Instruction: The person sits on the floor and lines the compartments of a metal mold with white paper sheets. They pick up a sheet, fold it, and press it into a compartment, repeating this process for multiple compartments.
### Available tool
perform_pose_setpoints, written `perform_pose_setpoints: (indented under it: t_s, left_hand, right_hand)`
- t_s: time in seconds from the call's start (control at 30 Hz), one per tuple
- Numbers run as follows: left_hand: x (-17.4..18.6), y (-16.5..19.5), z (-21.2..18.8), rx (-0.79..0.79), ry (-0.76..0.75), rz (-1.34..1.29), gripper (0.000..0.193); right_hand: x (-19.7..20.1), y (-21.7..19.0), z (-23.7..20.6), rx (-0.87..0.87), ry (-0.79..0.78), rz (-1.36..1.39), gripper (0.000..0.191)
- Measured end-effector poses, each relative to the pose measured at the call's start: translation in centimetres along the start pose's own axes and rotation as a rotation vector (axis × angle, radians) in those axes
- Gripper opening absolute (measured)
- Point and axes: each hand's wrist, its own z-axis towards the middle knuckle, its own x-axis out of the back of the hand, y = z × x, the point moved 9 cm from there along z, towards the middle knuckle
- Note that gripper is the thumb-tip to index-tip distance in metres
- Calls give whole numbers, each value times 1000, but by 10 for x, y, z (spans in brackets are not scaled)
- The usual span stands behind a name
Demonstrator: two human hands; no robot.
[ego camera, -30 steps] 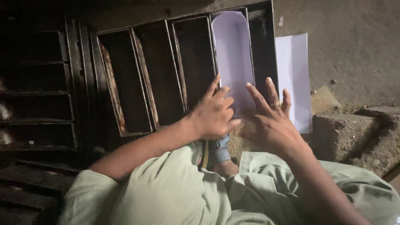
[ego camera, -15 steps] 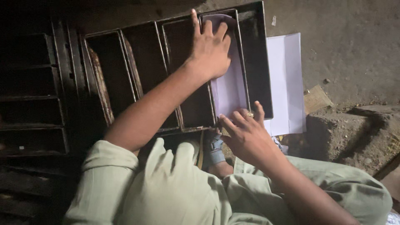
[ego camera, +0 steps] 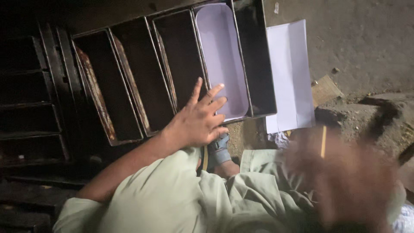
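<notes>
Dark metal loaf-tin strap (ego camera: 129,82) lies on the floor ahead, its near edge under the left hand (ego camera: 196,121), fingers spread flat, gripping nothing. Nearer, the right hand (ego camera: 345,181) is a blur, grip unclear. Farther off, pale lining paper (ego camera: 222,60) sits inside one tin; white paper sheets (ego camera: 289,77) lie just beside.

A stack of white paper sheets (ego camera: 290,77) lies on the bare ground (ego camera: 358,43), just right of the baking tins. Beside its lower right corner sits a scrap of cardboard (ego camera: 324,89), with rough stone blocks (ego camera: 366,116) next to that. Dark empty racks (ego camera: 28,103) stand at the far left.
</notes>
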Motion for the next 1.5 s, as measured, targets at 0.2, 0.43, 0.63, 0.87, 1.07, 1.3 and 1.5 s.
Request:
perform_pose_setpoints:
  t_s: [0.2,0.43,0.63,0.87,1.07,1.3,1.5]
  left_hand:
    - [-5,-7,5,71,-91,32,36]
    - [-1,-8,1,61,-19,-20,36]
    - [-2,-8,1,43,9,12,41]
    - [-2,-8,0,36,14,-12,39]
    - [26,-16,7,32,250,-256,45]
    - [28,-92,43,333,393,-1157,45]
    - [17,-124,11,300,542,-1630,12]
  right_hand:
    - [148,211,-92,-1025,303,-1450,32]
    - [125,304,-177,-950,-16,-1364,14]
    - [140,281,-184,-1045,103,-1458,18]
    - [144,260,-161,-1079,116,-1543,31]
    - [125,159,-94,-757,735,-670,21]
    - [-68,149,14,-404,-2,-955,26]
    - [-5,113,33,-309,453,-1491,75]
